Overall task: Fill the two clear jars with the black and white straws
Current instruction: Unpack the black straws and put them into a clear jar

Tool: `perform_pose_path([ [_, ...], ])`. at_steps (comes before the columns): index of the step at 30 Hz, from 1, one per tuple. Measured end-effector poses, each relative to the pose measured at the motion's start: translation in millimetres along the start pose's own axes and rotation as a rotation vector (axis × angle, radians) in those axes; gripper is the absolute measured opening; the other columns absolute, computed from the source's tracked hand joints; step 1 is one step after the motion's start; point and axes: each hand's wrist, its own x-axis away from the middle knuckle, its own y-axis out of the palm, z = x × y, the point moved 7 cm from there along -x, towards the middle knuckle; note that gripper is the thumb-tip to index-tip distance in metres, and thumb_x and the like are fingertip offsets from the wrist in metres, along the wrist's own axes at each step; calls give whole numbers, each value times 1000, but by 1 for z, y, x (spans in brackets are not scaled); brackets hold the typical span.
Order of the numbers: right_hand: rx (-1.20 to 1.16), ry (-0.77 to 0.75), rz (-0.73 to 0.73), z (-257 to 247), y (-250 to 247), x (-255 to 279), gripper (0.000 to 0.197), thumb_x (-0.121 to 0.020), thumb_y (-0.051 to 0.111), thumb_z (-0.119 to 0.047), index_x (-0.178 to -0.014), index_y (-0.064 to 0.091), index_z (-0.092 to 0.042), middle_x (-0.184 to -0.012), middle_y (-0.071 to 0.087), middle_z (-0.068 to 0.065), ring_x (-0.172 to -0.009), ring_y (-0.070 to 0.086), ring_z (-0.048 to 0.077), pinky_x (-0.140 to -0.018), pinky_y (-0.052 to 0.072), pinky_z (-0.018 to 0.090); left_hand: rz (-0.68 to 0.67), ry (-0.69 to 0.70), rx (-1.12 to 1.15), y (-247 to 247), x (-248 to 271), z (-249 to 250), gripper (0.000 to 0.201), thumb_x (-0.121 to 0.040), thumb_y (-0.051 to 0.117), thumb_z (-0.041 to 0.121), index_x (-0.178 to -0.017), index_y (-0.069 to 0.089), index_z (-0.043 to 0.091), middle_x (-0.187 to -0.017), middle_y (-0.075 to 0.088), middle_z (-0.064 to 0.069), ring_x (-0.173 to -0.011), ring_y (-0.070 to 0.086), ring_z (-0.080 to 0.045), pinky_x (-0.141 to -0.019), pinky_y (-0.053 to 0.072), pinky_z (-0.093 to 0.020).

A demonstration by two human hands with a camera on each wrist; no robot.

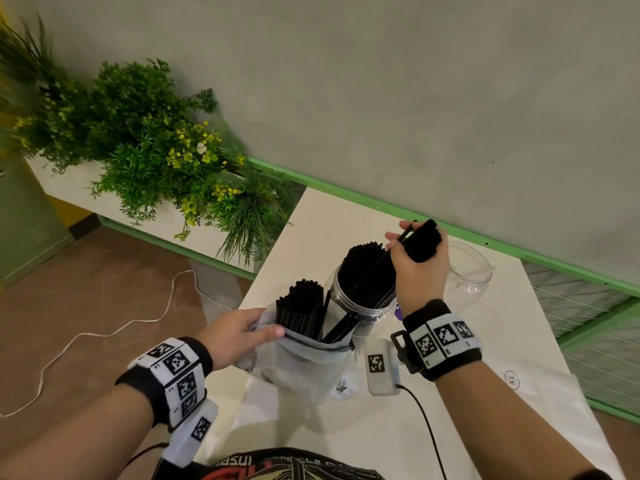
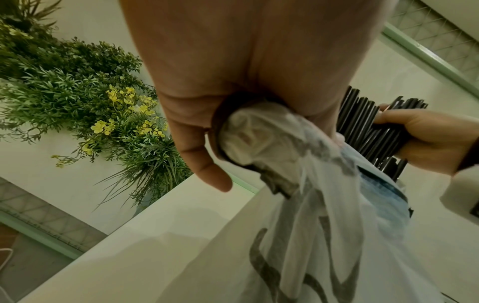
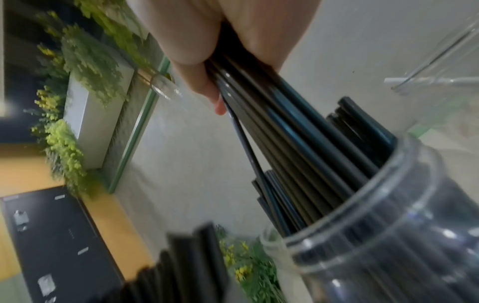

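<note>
Meanwhile the right hand (image 1: 417, 261) was curled round a bundle of black straws (image 1: 420, 242), fingers and thumb pressed together on their upper ends. The lower ends of that bundle stood inside the near jar (image 1: 363, 306), tilted, among the other black straws already packed there; the right wrist view (image 3: 233, 41) showed them running down from the fist past the jar's clear rim (image 3: 376, 205). How far down they reached was hard to tell through the blur.

The left hand (image 1: 239, 336) gripped the gathered mouth of a pale bag (image 1: 304, 368), its fingers curled round the bunched plastic, which the left wrist view (image 2: 194, 92) showed squeezed in the palm (image 2: 259, 139). More black straws (image 1: 301, 306) stood upright in the bag, just beside the near jar, with a few leaning toward it.

A second jar (image 1: 471, 268) stood beyond the right hand, near the far edge of the table (image 1: 311, 216), and looked clear right through. White straws were nowhere I could make out.

A white planter (image 1: 69, 188) of green and yellow plants sat off the table's left, and a white cord (image 1: 104, 332) trailed over the brown floor.
</note>
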Motion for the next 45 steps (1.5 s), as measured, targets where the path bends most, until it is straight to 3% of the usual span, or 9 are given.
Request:
perform_pose_path([
  [8,141,126,-210,45,11,3,39,-82,70,-5,-115,51,-17,-113,65,-2,-103,65,13,-96,51,42,6,-19,33,-1,1,-5,42,-82,61,50,-62,39,20,-55,38,8,-48,38,-2,-52,29,-22],
  [13,272,58,-279,46,3,-3,40,-90,62,-15,-120,40,-32,-111,65,-17,-106,60,10,-66,48,8,20,-29,46,-2,2,-5,40,-83,62,47,-61,41,22,-54,40,10,-49,40,-2,-52,30,-21],
  [15,321,19,-324,45,3,-2,39,-95,52,-10,-126,39,-29,-113,65,-16,-104,60,7,-70,45,2,29,-26,57,-3,2,-4,38,-83,63,46,-59,42,25,-50,41,11,-48,41,-1,-52,29,-21],
  [18,426,-76,-373,40,8,5,33,-98,47,-10,-130,46,-19,-117,61,-8,-107,53,-8,-94,41,9,26,-19,63,-3,3,-2,38,-83,62,47,-60,42,25,-51,40,11,-48,41,-1,-50,28,-18],
  [25,602,-229,-458,41,12,22,29,-100,47,-15,-125,59,-15,-127,58,-3,-118,51,8,-106,39,26,14,-30,92,-1,2,-12,86,-58,47,87,-86,62,7,-75,65,-11,-69,60,-20,-64,44,-30],
  [32,760,-459,-471,47,9,36,32,-97,51,-18,-128,57,-11,-136,50,-3,-132,34,7,-113,29,26,26,-21,76,-1,1,-14,102,-50,39,96,-91,62,5,-76,63,-13,-68,58,-22,-62,41,-29],
  [36,742,-463,-493,52,4,40,46,-95,52,-5,-139,42,-9,-150,31,5,-137,29,11,-111,18,8,30,-32,68,-2,2,-14,93,-55,43,89,-92,63,6,-71,61,-10,-62,54,-15,-60,37,-24],
  [41,862,-605,-521,55,3,43,30,-96,50,-14,-124,60,-6,-136,53,7,-134,39,19,-111,34,35,32,-33,54,-2,2,-11,82,-59,46,84,-87,62,8,-66,55,-5,-60,52,-12,-59,36,-25],
  [45,820,-533,-577,56,1,46,45,-92,54,2,-136,49,-4,-149,39,7,-132,36,5,-108,24,7,15,-23,69,0,1,-15,93,-53,43,91,-91,64,9,-77,64,-12,-70,60,-21,-66,44,-32],
])
